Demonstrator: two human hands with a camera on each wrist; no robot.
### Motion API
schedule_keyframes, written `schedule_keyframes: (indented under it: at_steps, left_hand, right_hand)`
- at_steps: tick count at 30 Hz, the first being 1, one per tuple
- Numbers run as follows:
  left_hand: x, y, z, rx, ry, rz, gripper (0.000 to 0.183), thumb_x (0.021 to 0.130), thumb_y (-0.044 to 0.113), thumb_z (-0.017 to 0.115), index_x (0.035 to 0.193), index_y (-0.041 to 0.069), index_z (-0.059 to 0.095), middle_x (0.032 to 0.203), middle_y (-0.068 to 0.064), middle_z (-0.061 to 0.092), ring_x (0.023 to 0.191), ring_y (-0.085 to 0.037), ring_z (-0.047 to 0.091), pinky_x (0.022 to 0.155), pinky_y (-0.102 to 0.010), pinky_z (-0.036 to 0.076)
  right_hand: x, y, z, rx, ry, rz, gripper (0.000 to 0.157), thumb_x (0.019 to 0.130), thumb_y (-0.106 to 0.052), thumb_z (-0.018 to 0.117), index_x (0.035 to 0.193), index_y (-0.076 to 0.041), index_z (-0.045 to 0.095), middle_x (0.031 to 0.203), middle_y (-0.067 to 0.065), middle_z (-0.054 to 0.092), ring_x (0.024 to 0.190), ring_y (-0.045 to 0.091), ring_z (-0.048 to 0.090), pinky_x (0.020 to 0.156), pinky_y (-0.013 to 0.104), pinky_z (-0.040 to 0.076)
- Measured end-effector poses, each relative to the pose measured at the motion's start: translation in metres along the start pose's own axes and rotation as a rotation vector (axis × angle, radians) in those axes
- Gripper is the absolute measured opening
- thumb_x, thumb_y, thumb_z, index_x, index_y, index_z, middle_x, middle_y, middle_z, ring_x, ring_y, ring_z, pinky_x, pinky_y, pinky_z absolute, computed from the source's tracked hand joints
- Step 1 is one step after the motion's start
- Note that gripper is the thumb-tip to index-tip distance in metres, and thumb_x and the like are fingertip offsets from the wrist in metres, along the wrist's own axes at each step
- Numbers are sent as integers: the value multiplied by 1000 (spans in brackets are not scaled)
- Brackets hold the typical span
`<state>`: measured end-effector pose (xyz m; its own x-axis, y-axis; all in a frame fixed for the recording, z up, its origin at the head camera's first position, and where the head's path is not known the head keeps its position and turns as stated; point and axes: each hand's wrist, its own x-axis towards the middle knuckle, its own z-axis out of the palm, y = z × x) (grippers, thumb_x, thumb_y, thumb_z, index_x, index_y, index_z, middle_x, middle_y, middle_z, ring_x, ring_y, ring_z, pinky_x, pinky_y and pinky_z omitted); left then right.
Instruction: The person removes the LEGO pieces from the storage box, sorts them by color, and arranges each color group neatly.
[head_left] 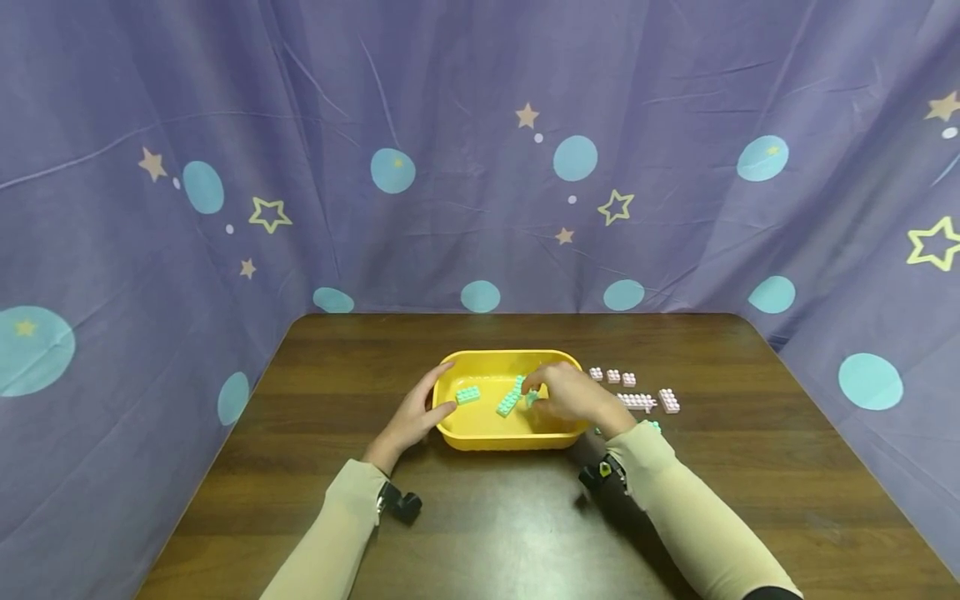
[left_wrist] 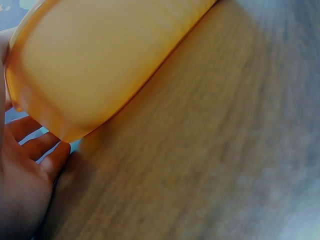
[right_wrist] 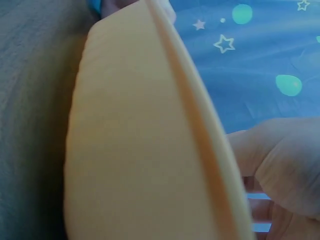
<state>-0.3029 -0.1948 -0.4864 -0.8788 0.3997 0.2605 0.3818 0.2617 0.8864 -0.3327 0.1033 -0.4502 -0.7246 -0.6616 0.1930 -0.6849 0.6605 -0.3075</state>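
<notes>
A yellow plastic basin (head_left: 480, 442) stands on the wooden table. My left hand (head_left: 407, 419) holds its left end, thumb at the rim and fingers along the outside; the left wrist view shows fingertips (left_wrist: 62, 151) against the outer wall. Inside lie a mint-green toy brick (head_left: 467, 395) on the left and a longer mint-green brick piece (head_left: 508, 403) near the middle. My right hand (head_left: 573, 393) reaches over the right rim and pinches a small mint-green brick (head_left: 532, 397), partly hidden by the fingers. From the right wrist, the basin wall (right_wrist: 130, 125) hides the fingertips.
Right of the basin are several small pink bricks (head_left: 613, 376), a long pink brick row (head_left: 637, 402) and a pink block (head_left: 669, 401). Mint-green bits (head_left: 655, 426) show beside the right wrist, partly covered. A purple patterned curtain (head_left: 480, 167) hangs behind the table.
</notes>
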Motion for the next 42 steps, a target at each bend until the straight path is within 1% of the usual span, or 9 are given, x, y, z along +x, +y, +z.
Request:
schedule_keyframes:
  at_steps: [9,14,17,22,25,30,35,39,42]
  left_hand:
    - [0,-2,2,-3,0,10,65,92,2,61,149,-3,31,155,-25,29,136,-48,36,105,-59,38]
    - [0,-1,3,-5,0,-5,66,92,4,62,150,-2,31,155,-25,30,132,-47,41,99,-51,46]
    - [0,-1,2,-11,4,-6,66,92,4,62,150,-1,31,154,-25,30,130,-48,43,96,-49,47]
    - [0,-3,1,-23,1,9,66,92,6,62,150,-2,30,155,-26,28,133,-49,39,100,-59,42]
    - [0,-2,2,-29,-3,8,67,92,5,62,150,-2,29,155,-27,27,133,-50,38,99,-60,42]
    - [0,0,1,-24,-3,-1,66,93,5,61,150,-2,29,155,-27,26,134,-49,37,100,-58,42]
    - [1,-1,1,-21,3,12,67,92,3,61,150,-3,29,155,-27,26,135,-49,35,102,-61,39]
    - [0,-2,1,4,9,9,67,92,6,62,150,-2,30,155,-26,27,138,-47,34,105,-59,38]
    - [0,-3,1,9,8,4,67,92,6,62,150,-1,30,155,-25,28,137,-45,35,105,-58,38]
  right_hand:
    - [-10,4,-18,-6,54,24,23,80,-8,76,103,-12,76,106,1,73,98,21,68,85,39,55]
    - [-17,7,-28,-10,84,45,22,81,-9,77,102,-15,75,105,0,72,97,21,68,82,38,55]
    - [-21,10,-33,-14,89,57,23,81,-9,77,104,-14,75,104,1,72,94,22,67,79,37,54]
    - [-27,15,-40,-18,92,82,23,81,-9,77,104,-12,75,102,2,71,90,23,67,77,37,54]
    - [-31,18,-44,-20,100,101,23,80,-9,78,103,-13,75,101,2,71,86,24,66,74,35,53]
    - [-40,26,-50,-16,135,101,24,79,-8,78,102,-14,75,97,0,71,80,20,64,69,30,51]
    - [-52,35,-56,-15,160,132,24,78,-11,80,101,-14,76,97,0,72,81,18,63,69,32,51]
    - [-65,44,-60,-21,168,152,22,79,-11,79,100,-13,76,98,1,73,84,20,66,72,35,53]
    - [-75,50,-61,-27,170,177,22,79,-9,78,100,-13,76,99,2,74,87,22,67,74,38,55]
